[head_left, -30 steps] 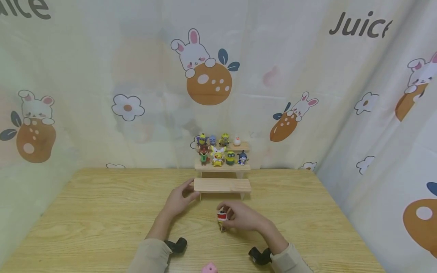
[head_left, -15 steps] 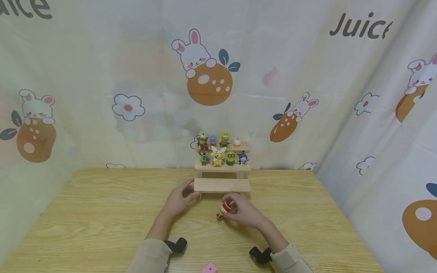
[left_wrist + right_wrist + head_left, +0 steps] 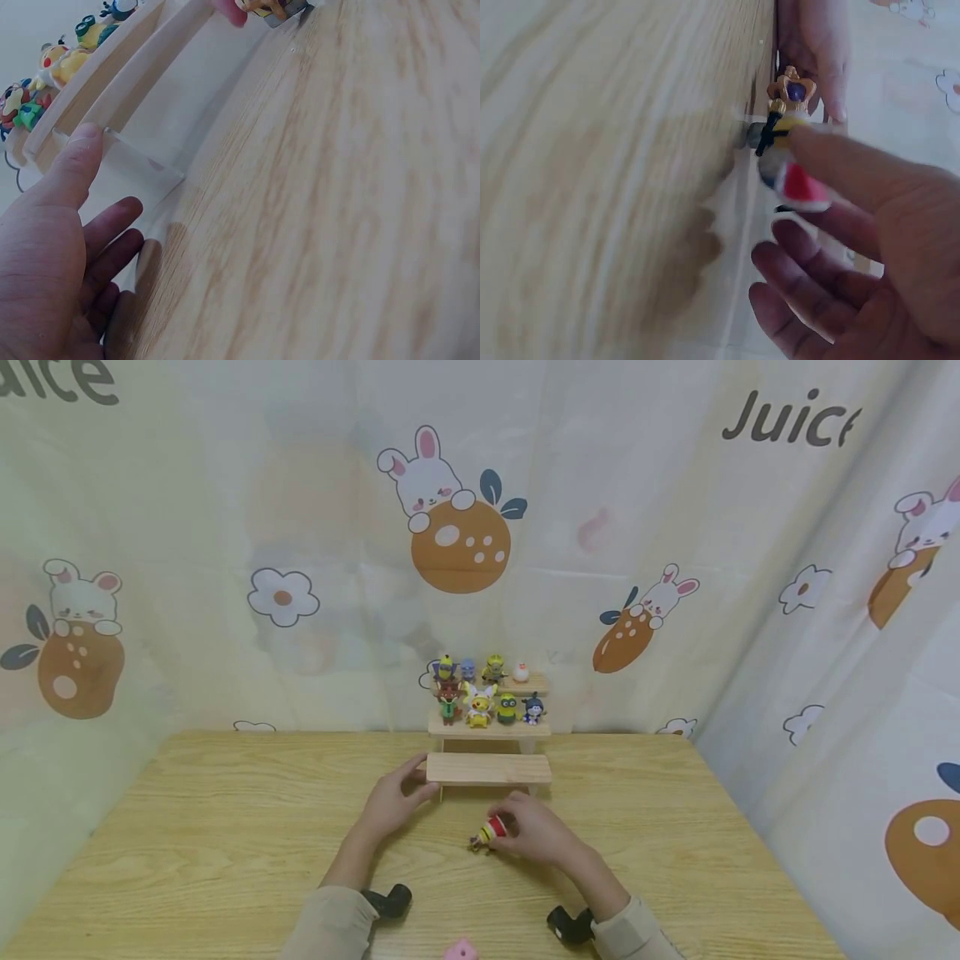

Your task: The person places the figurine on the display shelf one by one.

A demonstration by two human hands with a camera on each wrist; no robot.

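My right hand (image 3: 536, 831) pinches a small yellow toy figure (image 3: 490, 832) with a red-and-white cape, tilted above the table in front of a stepped wooden display stand (image 3: 487, 768). In the right wrist view, the figure (image 3: 786, 135) has a gold crown with a purple middle; thumb and forefinger hold its caped end, and the other fingers are loosely bent. My left hand (image 3: 393, 802) holds the left end of the stand's lowest step. The left wrist view shows its thumb (image 3: 81, 150) on that step's edge; the forefinger is mostly hidden there.
Several small figures stand on the middle step, among them a fox in green (image 3: 448, 706) and a yellow figure with white ears (image 3: 479, 706). More, including a white one (image 3: 521, 672), fill the top step. A pink object (image 3: 461, 950) lies at the table's (image 3: 225, 827) near edge.
My right hand has lifted the caped figure, carried it slightly towards the stand and then back a little, tipping its crowned end to the lower left. My left hand stays on the stand.
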